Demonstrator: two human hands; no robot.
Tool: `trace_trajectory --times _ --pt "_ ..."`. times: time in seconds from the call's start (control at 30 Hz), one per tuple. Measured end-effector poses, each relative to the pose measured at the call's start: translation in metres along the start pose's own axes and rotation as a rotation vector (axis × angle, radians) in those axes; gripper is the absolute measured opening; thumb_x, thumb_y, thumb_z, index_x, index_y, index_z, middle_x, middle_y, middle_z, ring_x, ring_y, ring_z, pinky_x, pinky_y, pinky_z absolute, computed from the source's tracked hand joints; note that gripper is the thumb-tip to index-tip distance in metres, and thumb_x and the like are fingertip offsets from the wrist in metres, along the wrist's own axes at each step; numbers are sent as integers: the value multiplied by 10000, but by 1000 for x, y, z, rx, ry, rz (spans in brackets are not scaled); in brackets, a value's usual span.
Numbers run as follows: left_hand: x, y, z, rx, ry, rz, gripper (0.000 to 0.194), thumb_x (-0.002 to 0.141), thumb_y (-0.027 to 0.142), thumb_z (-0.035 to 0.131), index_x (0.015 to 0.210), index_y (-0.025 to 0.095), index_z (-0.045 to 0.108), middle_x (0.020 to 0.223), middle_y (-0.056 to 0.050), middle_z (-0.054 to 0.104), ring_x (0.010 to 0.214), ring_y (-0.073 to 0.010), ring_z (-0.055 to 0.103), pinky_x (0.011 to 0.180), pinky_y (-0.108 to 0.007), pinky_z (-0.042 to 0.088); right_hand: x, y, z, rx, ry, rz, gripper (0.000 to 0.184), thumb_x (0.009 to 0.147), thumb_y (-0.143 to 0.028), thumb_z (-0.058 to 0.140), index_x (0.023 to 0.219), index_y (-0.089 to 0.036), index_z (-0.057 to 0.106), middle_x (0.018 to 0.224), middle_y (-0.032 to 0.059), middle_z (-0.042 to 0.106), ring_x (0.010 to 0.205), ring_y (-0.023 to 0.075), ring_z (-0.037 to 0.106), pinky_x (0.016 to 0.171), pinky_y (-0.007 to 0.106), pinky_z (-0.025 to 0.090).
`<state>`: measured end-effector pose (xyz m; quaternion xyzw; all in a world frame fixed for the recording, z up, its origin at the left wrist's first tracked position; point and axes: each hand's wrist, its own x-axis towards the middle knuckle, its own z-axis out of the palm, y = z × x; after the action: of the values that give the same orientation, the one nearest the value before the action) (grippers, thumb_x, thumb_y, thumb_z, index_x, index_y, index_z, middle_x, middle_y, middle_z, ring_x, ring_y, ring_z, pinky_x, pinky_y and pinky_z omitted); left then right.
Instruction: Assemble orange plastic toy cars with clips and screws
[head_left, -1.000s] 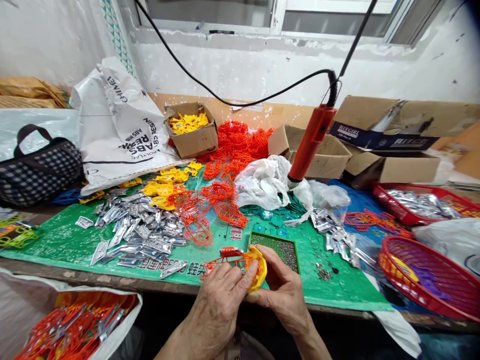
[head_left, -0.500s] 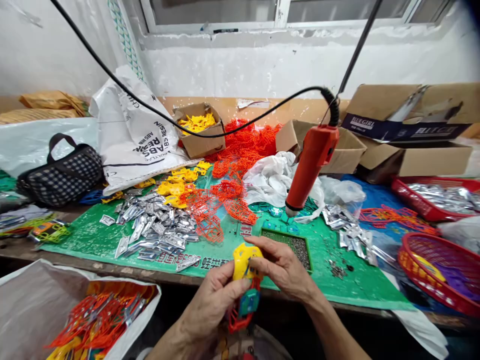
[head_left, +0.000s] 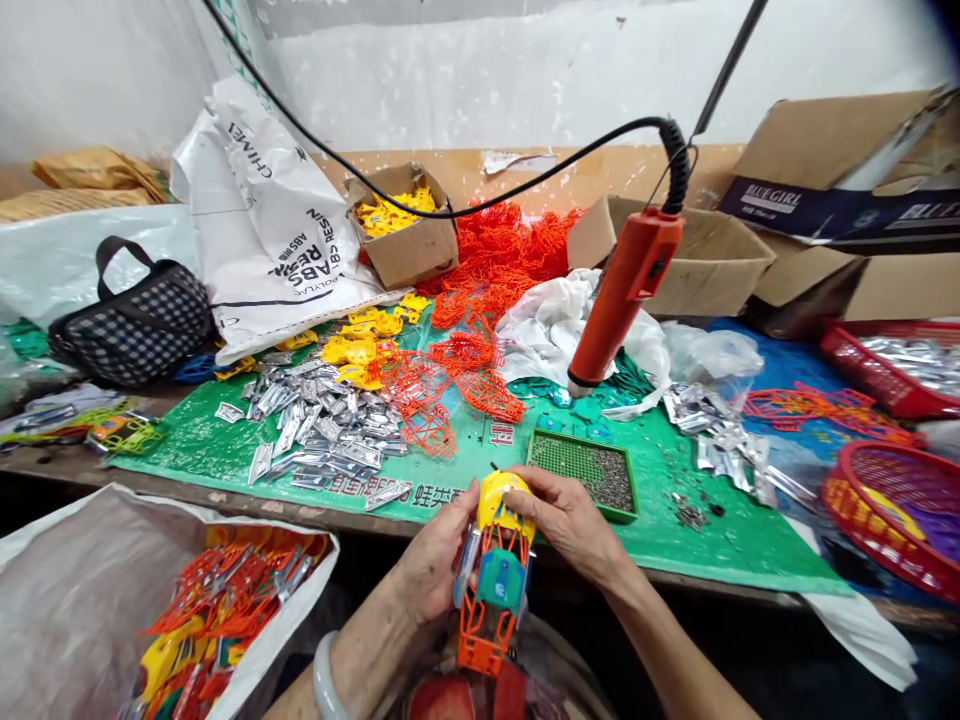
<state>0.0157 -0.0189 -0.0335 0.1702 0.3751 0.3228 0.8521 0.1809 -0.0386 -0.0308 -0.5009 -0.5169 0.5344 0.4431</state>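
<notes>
Between my two hands is a toy car body (head_left: 501, 575) with a yellow front, a teal middle and an orange lattice frame, silver strips along its sides. It is held just off the table's front edge, yellow end away from me. My left hand (head_left: 435, 560) grips its left side, fingers partly hidden behind it. My right hand (head_left: 570, 525) closes over the yellow part from the right, fingertips pressed on top. Beyond them lies a green tray (head_left: 555, 455) of small screws. A red electric screwdriver (head_left: 624, 300) hangs tip down above the table, touched by neither hand.
Silver metal-look pieces (head_left: 322, 425), yellow parts (head_left: 360, 345) and orange lattice frames (head_left: 457, 370) lie on the green sheet (head_left: 675, 555). At lower left a white sack (head_left: 67, 590) holds assembled pieces. Red baskets (head_left: 885, 500) stand at right, cardboard boxes (head_left: 690, 265) behind.
The toy car body has turned from tilted to nearly facing me, showing its teal middle and orange frame. Both hands keep hold of it. The view has tipped downward and shifted slightly left.
</notes>
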Motion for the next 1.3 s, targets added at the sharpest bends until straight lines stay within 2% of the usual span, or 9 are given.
trace_trajectory --times 0.2,0.37,0.6,0.77,0.83,0.93,1.03,1.17,1.3 --pt "4 -1 -6 -6 -14 -27 276 753 353 797 856 122 688 687 15 641 554 -97 562 558 -225 475 -5 10 2 -183 54 -87 314 890 -434 602 1064 -209 734 939 32 720 810 177 627 723 263 492" --pt "3 2 -8 14 -117 -3 270 745 350 793 865 123 714 736 -23 703 642 -150 632 654 -260 522 -14 9 5 -374 127 -165 304 906 -425 574 1046 -203 726 962 60 724 855 204 643 771 294 492" --pt "2 -5 -4 -48 -129 -57 187 759 279 774 772 104 710 686 -34 704 619 -138 635 641 -239 523 -19 11 12 -415 202 -142 356 921 -453 543 1082 -177 699 990 78 728 877 213 664 773 296 517" --pt "0 -8 -5 -56 -151 -24 219 656 241 849 771 106 722 728 -35 718 603 -120 618 636 -234 522 -23 20 19 -456 265 -187 370 925 -459 535 1082 -170 703 1004 90 747 877 217 696 787 308 545" --pt "-5 -9 -6 33 -161 21 233 647 219 862 808 105 737 731 -30 717 583 -107 604 608 -221 505 -26 24 22 -444 329 -231 406 907 -471 559 1118 -152 696 1047 114 751 908 228 711 822 321 556" --pt "-14 -11 -8 155 -195 60 240 710 261 838 876 106 760 767 -44 732 628 -112 627 615 -203 487 -34 28 24 -365 414 -265 485 857 -489 630 1178 -128 668 1109 141 742 947 243 720 851 330 573" --pt "-19 -12 -8 174 -230 118 266 745 310 814 930 123 776 840 -66 761 732 -145 671 702 -223 510 -43 26 26 -202 379 -235 515 824 -455 693 1242 -163 619 1127 113 736 940 221 723 827 302 590" --pt "-19 -14 -4 204 -248 157 220 786 283 784 956 145 785 867 -66 774 803 -159 690 765 -235 525 -52 25 30 -6 350 -201 441 854 -396 682 1253 -229 596 1093 58 741 913 180 715 796 258 590" --pt "-18 -15 1 189 -220 173 193 800 271 774 954 154 786 857 -54 777 770 -145 698 760 -228 537 -49 26 29 -67 462 -202 498 840 -371 702 1307 -245 580 1084 56 704 900 171 683 789 266 573"
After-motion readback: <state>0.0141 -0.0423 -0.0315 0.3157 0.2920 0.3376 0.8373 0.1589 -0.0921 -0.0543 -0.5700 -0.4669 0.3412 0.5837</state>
